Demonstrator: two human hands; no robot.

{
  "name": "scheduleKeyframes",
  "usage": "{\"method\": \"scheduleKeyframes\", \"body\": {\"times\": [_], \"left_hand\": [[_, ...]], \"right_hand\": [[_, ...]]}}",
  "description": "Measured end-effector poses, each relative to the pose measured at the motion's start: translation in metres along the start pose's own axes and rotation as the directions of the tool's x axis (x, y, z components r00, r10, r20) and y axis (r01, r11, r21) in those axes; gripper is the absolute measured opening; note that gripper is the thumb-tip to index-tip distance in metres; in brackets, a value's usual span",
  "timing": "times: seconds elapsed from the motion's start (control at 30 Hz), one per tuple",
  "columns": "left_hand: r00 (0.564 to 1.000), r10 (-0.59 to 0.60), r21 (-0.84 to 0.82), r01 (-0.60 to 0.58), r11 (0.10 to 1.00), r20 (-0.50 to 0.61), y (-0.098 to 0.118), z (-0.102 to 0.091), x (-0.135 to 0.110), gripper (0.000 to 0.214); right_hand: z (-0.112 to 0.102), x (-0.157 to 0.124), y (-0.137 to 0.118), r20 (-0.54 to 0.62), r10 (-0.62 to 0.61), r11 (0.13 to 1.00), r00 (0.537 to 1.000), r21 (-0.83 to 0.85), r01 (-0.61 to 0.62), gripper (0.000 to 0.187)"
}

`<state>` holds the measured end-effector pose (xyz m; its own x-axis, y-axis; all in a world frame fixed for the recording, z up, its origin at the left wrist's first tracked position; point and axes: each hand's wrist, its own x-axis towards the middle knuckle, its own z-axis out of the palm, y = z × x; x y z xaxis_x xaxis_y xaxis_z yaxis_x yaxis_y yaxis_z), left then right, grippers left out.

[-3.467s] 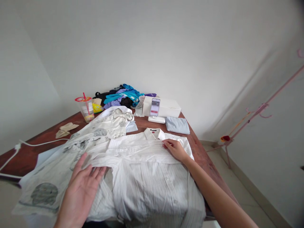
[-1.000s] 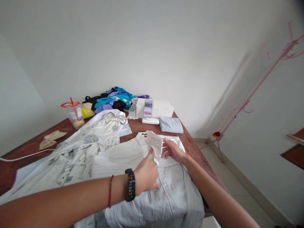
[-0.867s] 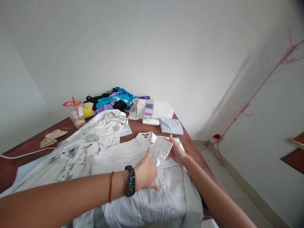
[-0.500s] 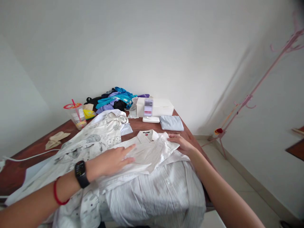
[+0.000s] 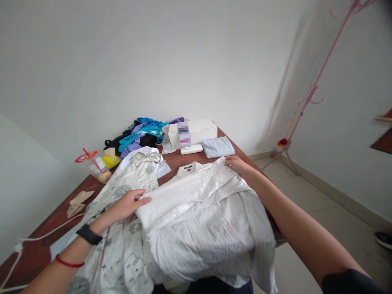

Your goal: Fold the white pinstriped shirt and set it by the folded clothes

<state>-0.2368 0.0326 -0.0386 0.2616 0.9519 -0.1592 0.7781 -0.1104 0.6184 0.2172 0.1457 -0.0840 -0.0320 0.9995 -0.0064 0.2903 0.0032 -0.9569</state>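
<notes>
As the garment lies across the near end of the table, the values below apply.
Item: white striped shirt, collar toward the far end, hem hanging over the near edge.
Left hand: fingers curled on the left edge of the folded upper portion, pinching cloth.
Right hand: fingers bent over the right shoulder edge, gripping fabric.
Handling: judged light, soft and limp; it sags wherever unsupported and creases readily.
Hold points: folded edges and shoulder seams, both sides together.
Adjacent: printed garment lies beneath its left side.
</notes>
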Motion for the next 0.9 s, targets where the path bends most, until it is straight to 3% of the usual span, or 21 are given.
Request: {"method": "scheduleKeyframes", "body": {"times": [0.17, 0.27, 0.33, 0.4, 0.47, 0.6, 0.67, 0.77, 0.9], "left_hand": [[0.984, -0.014, 0.352, 0.078, 0.933, -0.18, 0.017, 0.013, -0.007, 0.041], [0.95, 0.138, 0.519, 0.03, 0.854, -0.282, 0.043, 0.027, -0.024, 0.044], [0.93, 0.262, 0.569, -0.073, 0.819, -0.258, 0.061, 0.038, -0.039, 0.041], [0.932, 0.304, 0.592, -0.134, 0.795, -0.197, 0.074, 0.051, -0.054, 0.038], [0.947, 0.265, 0.618, -0.102, 0.78, -0.179, 0.081, 0.063, -0.067, 0.034], [0.96, 0.157, 0.584, 0.007, 0.812, -0.23, 0.075, 0.08, -0.084, 0.009], [0.947, 0.157, 0.539, 0.019, 0.842, -0.279, 0.067, 0.085, -0.089, 0.012], [0.897, 0.168, 0.473, 0.051, 0.88, -0.409, 0.055, 0.095, -0.094, 0.011], [0.785, 0.086, 0.336, 0.16, 0.928, -0.614, 0.046, 0.119, -0.102, 0.004]], "right_hand": [[-0.002, 0.005, 0.007, -0.08, -0.004, 0.972, 0.997, -0.233, -0.015, 0.034], [-0.004, 0.008, 0.011, -0.082, -0.01, 0.926, 0.997, -0.378, -0.021, 0.039], [-0.005, 0.01, 0.014, -0.068, -0.014, 0.887, 0.998, -0.46, -0.018, 0.04], [-0.005, 0.011, 0.016, -0.044, -0.021, 0.852, 0.999, -0.524, -0.006, 0.042], [-0.005, 0.012, 0.017, -0.017, -0.027, 0.822, 0.999, -0.569, 0.013, 0.043], [-0.005, 0.012, 0.015, 0.033, -0.019, 0.789, 0.999, -0.614, 0.035, 0.025], [-0.005, 0.013, 0.015, 0.042, -0.021, 0.79, 0.999, -0.612, 0.042, 0.021], [-0.005, 0.014, 0.016, 0.032, -0.036, 0.814, 0.999, -0.579, 0.048, 0.018], [-0.003, 0.016, 0.018, 0.013, -0.048, 0.87, 0.999, -0.491, 0.048, 0.018]]}}
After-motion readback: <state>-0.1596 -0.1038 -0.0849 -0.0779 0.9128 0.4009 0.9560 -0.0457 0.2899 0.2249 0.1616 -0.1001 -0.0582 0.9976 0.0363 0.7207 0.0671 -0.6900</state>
